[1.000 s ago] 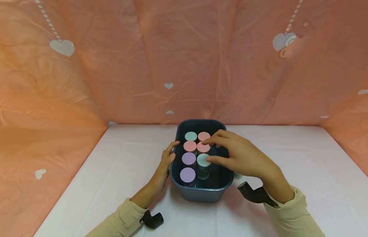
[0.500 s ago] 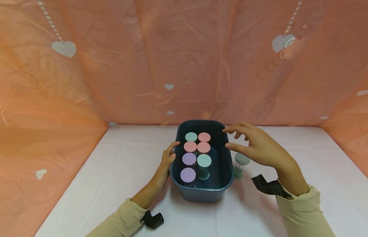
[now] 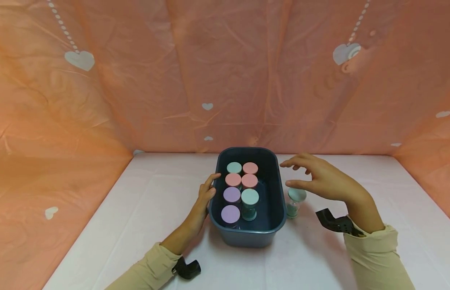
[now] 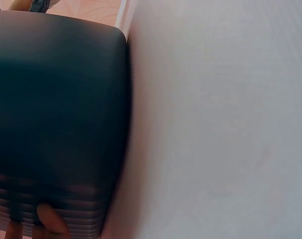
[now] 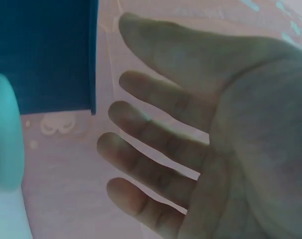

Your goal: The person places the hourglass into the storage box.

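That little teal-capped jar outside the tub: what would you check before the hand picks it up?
1. Jar stands upright on the table: ok.
2. Right hand open above the jar, holding nothing: ok.
3. Left hand steadies the tub at its side: ok.
4. Free room in the tub's right part: ok.
5. Jar's cap screwed tight: cannot tell.

A small clear jar with a teal lid (image 3: 296, 195) stood upright on the table, just beside the right wall of the dark blue bin (image 3: 279, 217).
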The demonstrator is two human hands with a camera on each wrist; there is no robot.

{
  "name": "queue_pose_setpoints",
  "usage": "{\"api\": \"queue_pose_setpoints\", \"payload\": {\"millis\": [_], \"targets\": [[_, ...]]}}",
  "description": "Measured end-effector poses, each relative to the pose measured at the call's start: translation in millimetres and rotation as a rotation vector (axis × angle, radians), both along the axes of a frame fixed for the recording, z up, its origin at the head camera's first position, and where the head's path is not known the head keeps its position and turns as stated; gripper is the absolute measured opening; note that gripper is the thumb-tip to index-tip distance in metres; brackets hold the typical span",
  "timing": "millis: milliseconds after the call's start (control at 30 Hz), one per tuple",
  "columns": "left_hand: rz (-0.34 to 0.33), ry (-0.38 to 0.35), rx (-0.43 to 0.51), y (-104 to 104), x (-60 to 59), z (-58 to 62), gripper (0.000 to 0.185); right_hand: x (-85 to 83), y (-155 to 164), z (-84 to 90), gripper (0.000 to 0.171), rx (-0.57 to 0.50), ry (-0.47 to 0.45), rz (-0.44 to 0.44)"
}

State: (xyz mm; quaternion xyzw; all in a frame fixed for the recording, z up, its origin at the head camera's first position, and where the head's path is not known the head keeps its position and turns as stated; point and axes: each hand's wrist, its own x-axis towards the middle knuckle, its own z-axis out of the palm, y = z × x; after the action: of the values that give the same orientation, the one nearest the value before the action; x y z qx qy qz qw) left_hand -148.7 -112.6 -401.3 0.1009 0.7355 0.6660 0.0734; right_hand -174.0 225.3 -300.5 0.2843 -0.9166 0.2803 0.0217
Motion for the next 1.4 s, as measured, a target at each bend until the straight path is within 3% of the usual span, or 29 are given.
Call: {"api": "queue_pose_setpoints", "payload": {"millis": [467,667,867,1233,1400], "targets": [[-0.022,-0.026,-0.025,-2,-0.4,9.3,0.049,-5.8,17,-10.2,0.049,-0.001,-0.023,0.056],[-0.091,-0.075,-0.042,-11,-3.2,23.8,0.047,-7.1,17,-10.8,0.051,0.012,-0.033,0.056],[-0.147,-0.074,-0.075,-21,-4.3,34.2,0.047,-7.2,20,-11.0,0.054,0.016,-0.09,0.059],[-0.139,-0.09,-0.094,-23,-3.2,37.7,0.046,-13.1,25,-23.8,0.052,0.091,-0.209,0.163],[-0.134,-0.11,-0.09,-22,-3.3,37.4,0.047,-17.1,26,-28.9,0.047,0.13,-0.219,0.196]]}}
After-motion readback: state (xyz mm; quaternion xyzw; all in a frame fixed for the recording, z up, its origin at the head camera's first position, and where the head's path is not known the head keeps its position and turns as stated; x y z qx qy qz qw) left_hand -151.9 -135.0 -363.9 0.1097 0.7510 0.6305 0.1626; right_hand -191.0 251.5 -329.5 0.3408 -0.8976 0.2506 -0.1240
